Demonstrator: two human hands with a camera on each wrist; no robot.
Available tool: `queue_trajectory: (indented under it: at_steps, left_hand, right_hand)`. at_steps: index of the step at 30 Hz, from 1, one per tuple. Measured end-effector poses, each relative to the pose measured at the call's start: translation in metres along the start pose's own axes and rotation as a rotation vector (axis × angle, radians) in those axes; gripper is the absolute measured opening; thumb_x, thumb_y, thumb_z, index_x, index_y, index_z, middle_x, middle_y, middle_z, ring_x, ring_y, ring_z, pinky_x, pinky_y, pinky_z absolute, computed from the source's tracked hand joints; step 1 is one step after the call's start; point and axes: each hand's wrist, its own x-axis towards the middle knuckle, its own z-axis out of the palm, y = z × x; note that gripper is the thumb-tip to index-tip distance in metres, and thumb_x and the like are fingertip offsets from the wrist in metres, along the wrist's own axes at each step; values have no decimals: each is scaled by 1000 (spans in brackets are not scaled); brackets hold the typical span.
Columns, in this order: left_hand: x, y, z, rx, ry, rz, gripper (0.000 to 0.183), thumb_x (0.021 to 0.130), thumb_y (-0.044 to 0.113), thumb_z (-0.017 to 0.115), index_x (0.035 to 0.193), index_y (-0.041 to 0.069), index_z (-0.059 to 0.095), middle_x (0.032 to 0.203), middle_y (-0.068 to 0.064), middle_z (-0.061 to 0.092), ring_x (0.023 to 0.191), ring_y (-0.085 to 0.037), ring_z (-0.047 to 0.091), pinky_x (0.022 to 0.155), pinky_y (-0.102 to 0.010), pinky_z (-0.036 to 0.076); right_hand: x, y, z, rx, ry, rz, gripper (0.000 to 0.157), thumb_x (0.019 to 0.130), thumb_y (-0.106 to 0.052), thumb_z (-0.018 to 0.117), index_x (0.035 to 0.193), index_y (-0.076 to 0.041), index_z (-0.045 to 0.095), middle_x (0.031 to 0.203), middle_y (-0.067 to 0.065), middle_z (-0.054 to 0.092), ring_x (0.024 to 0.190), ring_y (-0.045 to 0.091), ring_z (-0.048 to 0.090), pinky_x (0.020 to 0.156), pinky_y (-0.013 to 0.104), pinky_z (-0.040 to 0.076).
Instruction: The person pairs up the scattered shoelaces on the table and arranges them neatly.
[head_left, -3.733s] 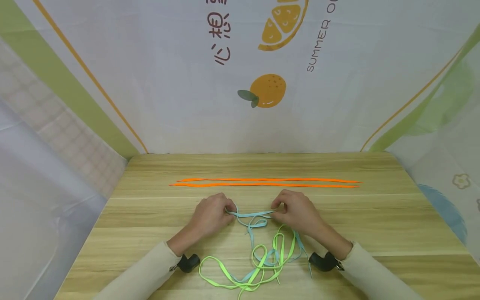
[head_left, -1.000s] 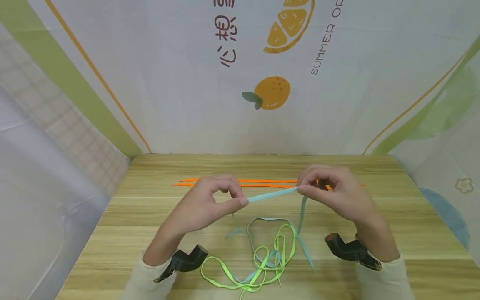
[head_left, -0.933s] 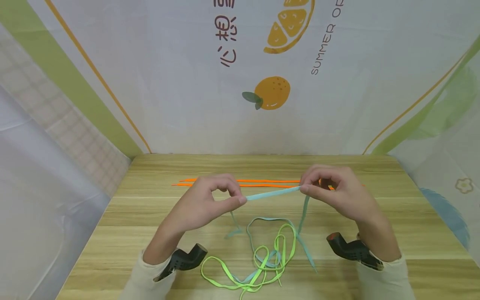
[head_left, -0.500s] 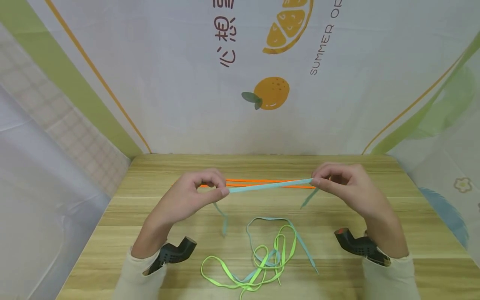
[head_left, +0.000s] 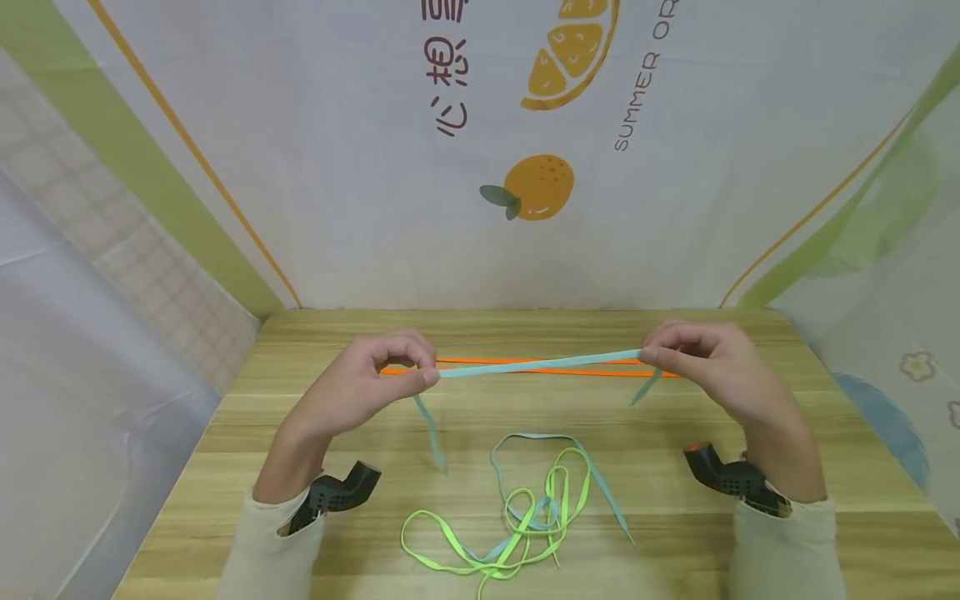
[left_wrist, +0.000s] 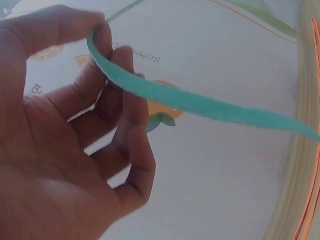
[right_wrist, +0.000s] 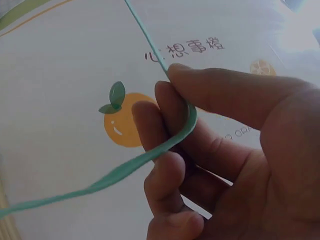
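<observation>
Blue lace [head_left: 536, 364], one: pinched between thumb and fingertips by left hand [head_left: 358, 387] and right hand [head_left: 731, 371] alike; long axis stretched sideways between both hands, tails [head_left: 431, 429] hung beneath each.

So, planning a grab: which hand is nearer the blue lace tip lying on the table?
Right. The right hand is raised right of the tip; the left hand, farther away, is to its left.

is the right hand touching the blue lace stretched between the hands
Touching: the right wrist view shows the right hand pinching the blue lace, which bends round in its grip.
</observation>
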Motion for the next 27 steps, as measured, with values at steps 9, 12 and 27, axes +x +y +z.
queue_trajectory:
  at_steps: [9,12,27]
  left_hand:
    - [3,-9,-4,-102,-119,154,21,102,-4,68,90,13,73,90,-8,62,90,-26,57,83,-35,48]
    - [2,-12,-6,-98,-114,134,21,103,-3,68,90,13,73,91,-8,62,93,-25,57,84,-35,48]
    - [0,-38,-32,-63,-71,15,18,108,3,67,95,10,78,100,-16,66,95,-27,59,85,-34,50]
  right_hand:
    - [-6,17,-19,92,86,53,15,103,7,69,105,1,82,107,-3,78,96,14,71,83,21,54]
    - [-9,22,-25,120,109,70,16,103,8,69,105,0,83,106,-3,78,93,14,68,79,23,50]
    - [-18,44,-50,218,193,116,20,103,9,67,102,-2,84,82,-3,56,73,19,39,70,35,25]
